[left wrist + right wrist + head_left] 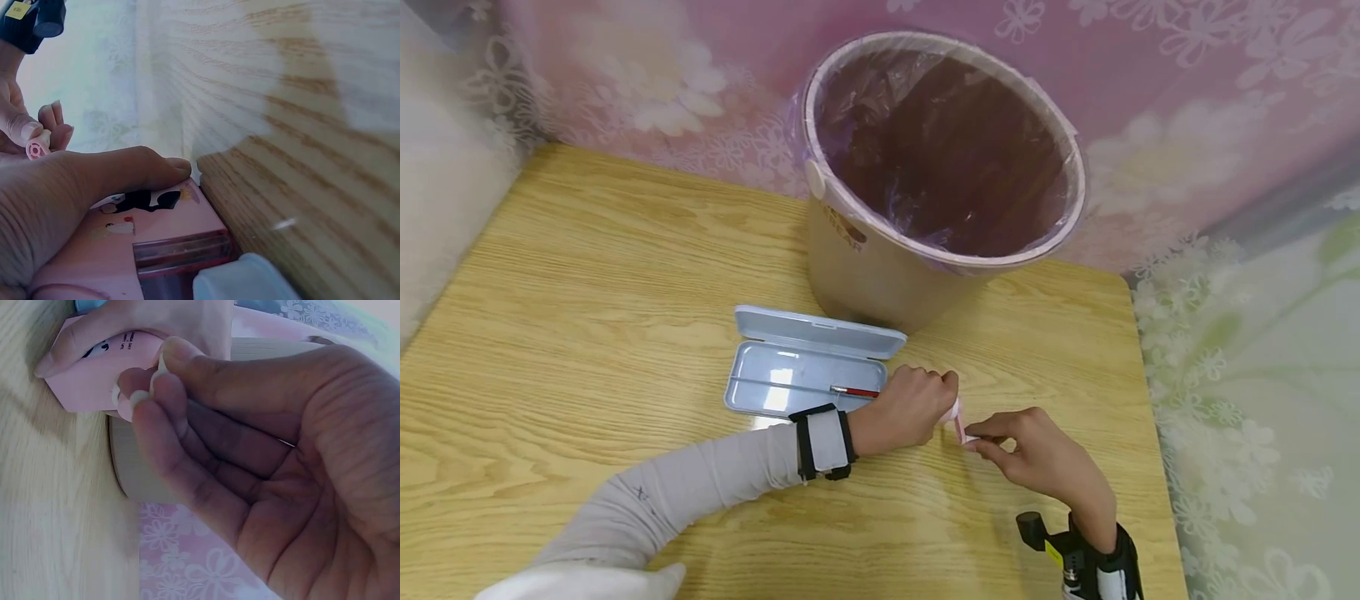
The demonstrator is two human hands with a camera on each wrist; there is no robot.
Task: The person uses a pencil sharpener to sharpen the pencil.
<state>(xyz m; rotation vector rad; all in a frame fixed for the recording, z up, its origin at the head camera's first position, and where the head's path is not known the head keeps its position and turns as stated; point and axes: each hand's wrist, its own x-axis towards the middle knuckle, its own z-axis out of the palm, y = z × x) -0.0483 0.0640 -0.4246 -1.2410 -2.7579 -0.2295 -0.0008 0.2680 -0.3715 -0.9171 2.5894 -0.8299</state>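
A pink pencil sharpener [87,250] with cartoon pictures and a clear window sits on the table under my left hand [910,406]. That hand grips its body, with the thumb lying along the top. My right hand [1045,454] pinches the small knob of the pink crank [959,427] between thumb and fingers, at the sharpener's right side. To the left an open pale blue pencil case [760,375] has its lid raised. A red pencil [856,391] shows over the case; its right end is hidden behind my left hand.
A large beige bin [880,275] lined with a clear bag stands behind the pencil case. The wooden table [587,292] meets a pink floral curtain [700,75] at the back. Pale floral cloth [1247,417] hangs past its right edge.
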